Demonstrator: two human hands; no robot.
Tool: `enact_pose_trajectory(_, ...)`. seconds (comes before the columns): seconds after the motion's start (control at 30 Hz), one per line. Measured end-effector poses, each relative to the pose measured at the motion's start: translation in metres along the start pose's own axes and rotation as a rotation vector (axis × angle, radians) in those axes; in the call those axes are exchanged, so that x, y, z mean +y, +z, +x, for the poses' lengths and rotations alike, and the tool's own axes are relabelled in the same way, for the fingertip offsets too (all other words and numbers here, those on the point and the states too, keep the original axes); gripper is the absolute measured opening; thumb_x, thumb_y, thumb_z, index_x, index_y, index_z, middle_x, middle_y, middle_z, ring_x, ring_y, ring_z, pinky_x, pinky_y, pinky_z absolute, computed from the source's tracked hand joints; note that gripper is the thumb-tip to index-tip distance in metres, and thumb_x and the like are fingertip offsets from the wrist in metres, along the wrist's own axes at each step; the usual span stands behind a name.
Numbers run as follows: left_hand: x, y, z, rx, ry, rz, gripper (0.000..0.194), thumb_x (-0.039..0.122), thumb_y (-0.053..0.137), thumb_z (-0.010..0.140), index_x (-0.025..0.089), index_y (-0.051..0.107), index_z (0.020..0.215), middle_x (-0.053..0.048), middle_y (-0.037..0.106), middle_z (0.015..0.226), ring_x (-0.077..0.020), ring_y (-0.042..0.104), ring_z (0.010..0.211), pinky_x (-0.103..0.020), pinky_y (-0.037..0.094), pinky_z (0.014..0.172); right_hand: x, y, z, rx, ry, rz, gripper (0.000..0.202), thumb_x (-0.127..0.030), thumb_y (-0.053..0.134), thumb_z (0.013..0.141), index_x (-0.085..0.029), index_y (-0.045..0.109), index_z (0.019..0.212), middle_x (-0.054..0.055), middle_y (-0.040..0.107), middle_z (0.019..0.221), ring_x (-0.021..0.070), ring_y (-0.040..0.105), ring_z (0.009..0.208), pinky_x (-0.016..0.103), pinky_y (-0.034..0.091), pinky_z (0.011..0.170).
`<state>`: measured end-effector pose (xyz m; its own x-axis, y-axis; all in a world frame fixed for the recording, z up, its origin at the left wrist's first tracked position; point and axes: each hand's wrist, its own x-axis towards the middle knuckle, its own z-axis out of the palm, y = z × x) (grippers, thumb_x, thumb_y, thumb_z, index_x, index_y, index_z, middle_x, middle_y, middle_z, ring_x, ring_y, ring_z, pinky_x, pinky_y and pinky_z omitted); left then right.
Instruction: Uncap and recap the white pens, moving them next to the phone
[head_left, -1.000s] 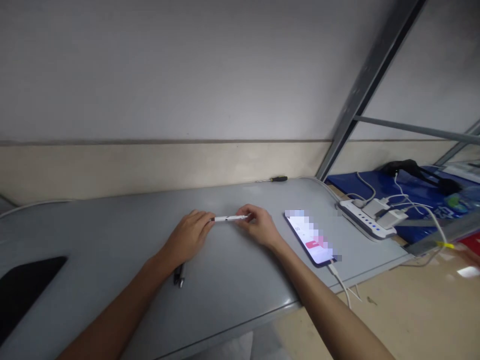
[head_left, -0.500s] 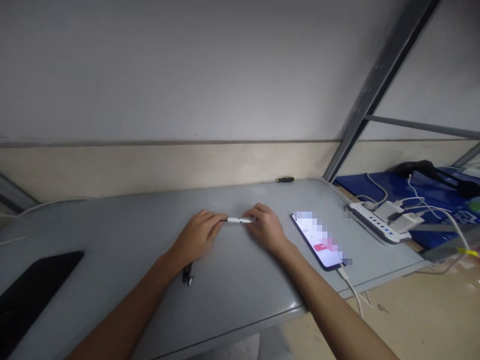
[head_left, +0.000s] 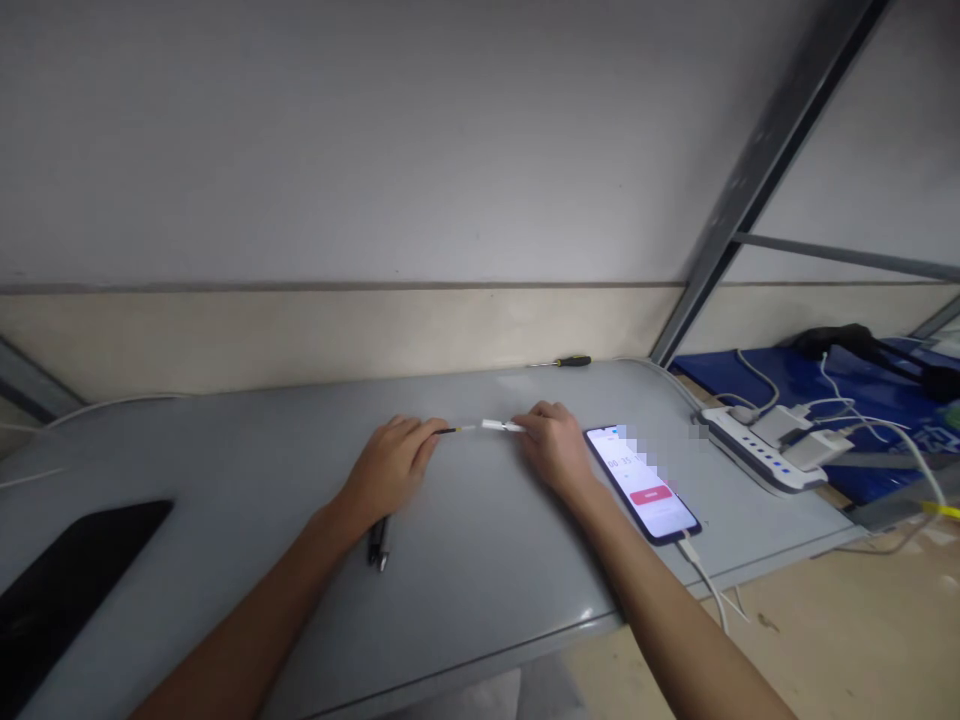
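My left hand (head_left: 394,465) is closed in a pinch on a thin pen refill (head_left: 456,430), dark near the fingers and pale toward its right end. Facing it across a small gap is a white pen barrel (head_left: 498,426), which my right hand (head_left: 553,445) grips at its right end. Refill and barrel are roughly in line, just above the grey desk (head_left: 465,580). Beside my left wrist lie dark pens or pen parts (head_left: 379,545), partly covered by the forearm.
A lit phone (head_left: 643,485) with a charging cable lies right of my right hand. Further right stands a power strip (head_left: 761,450) with plugged-in chargers. A screwdriver (head_left: 562,362) rests along the back edge. A black flat object (head_left: 82,590) is at the left.
My right hand has moved right with the white barrel, away from my left hand. The refill now shows in my left fingers, and a gap has opened between the two.
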<state>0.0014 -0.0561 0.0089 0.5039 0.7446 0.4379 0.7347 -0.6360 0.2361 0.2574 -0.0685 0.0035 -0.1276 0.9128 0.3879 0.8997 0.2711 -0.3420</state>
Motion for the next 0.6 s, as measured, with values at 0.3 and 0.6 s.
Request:
enact_pose_trajectory(0.3,0.0037,-0.0006,-0.0003,-0.02,0.005,-0.001,0.03,0.026,0.037,0.099,0.021,0.062,0.114,-0.006,0.07,0.099,-0.0229,0.06,0.093,-0.04,0.048,0.085,-0.0013,0.0013,-0.0001,-0.025,-0.005,-0.039,0.025,-0.018,0.058,0.091,-0.026,0.076,0.106,0.008,0.068,0.097,0.0225,0.052,0.088,0.032,0.035,0.075)
enact_pose_trajectory(0.6,0.0075,-0.0006,-0.0006,-0.044,0.01,-0.03,0.03,0.027,0.037,0.099,0.023,0.062,0.115,-0.005,0.069,0.099,-0.0223,0.06,0.095,-0.04,0.048,0.086,-0.0015,0.004,-0.0006,-0.036,-0.056,-0.019,0.027,-0.018,0.056,0.092,-0.027,0.075,0.108,0.008,0.068,0.097,0.0221,0.052,0.088,0.032,0.034,0.075)
